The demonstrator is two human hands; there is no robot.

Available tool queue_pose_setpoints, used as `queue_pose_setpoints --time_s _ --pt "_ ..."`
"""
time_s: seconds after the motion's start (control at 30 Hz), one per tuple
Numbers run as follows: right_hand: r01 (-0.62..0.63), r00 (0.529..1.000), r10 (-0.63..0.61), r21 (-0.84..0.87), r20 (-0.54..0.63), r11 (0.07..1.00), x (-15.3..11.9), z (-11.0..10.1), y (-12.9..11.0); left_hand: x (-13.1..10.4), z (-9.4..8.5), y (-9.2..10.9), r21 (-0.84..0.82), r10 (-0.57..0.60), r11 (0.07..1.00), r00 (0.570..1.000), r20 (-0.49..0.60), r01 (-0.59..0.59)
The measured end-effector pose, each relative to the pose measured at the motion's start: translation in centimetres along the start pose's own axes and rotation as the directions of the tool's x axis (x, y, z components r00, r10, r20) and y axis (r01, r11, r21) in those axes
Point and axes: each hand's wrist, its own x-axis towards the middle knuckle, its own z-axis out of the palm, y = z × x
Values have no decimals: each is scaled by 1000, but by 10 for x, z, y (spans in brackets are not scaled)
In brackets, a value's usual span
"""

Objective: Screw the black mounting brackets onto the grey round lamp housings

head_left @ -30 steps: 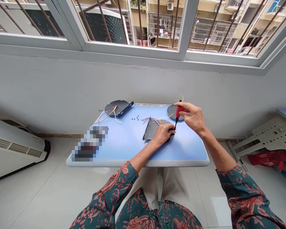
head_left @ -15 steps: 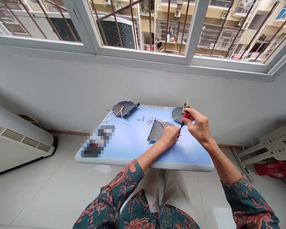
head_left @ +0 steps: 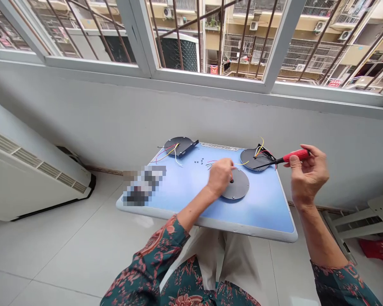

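My right hand [head_left: 309, 174] is raised beyond the right edge of the table, closed around the red handle of a screwdriver [head_left: 296, 156]. The dark shaft points left, over a black round metal plate [head_left: 252, 158] with coloured wires. My left hand [head_left: 221, 176] is at the left side of a dark grey round metal plate [head_left: 238, 187] lying on the table. Its fingers are curled together and hide that side of the plate; what they grip is hidden. Red wires rise from the plate's central hole, and screws sit near its rim.
On the blue table [head_left: 178, 191], a third round plate [head_left: 178, 145] with wires lies at the back left. Several small screws [head_left: 198, 161] lie near the middle. A blurred patch [head_left: 147, 185] covers the left side. A window wall [head_left: 191, 110] stands behind.
My right hand has lifted the screwdriver off the middle plate and carried it right. My left hand has shifted from the plate's right side to its left. The view has turned slightly.
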Motion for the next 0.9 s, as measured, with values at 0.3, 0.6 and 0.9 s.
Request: queue_pose_setpoints --time_s 0.3,0.6,0.9 --pt "-30 980 41 -60 193 998 -20 47 24 -14 -37 -97 418 -373 849 927 43 322" --pt "156 962 -109 -175 251 972 -18 61 34 -5 -38 -66 116 -219 966 970 -102 230" --pt "198 952 -154 -153 264 968 -18 60 33 37 4 -20 -590 37 807 999 16 -20"
